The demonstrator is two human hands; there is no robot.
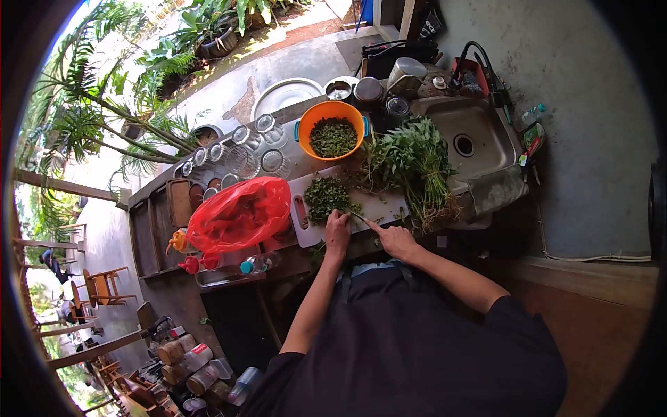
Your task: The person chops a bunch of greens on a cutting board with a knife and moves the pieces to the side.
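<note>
My right hand (396, 240) is closed round a knife (363, 219), its index finger stretched along the tool, over the front edge of the white cutting board (384, 203). Just left of it, my left hand (338, 233) has its fingers pressed together on some greens at the knife's tip. Chopped greens (326, 197) lie heaped on the board beyond my left hand. A large bunch of leafy stems (421, 163) rests across the board's right side, roots toward me. Behind the board, an orange bowl (332, 110) holds more chopped greens (333, 137).
A red plastic bag (240, 214) sits left of the board, with glass jars (276, 162) behind it. A capped bottle (256, 265) lies near the front edge. The metal sink (479, 128) is at the right, with a black faucet (490, 76).
</note>
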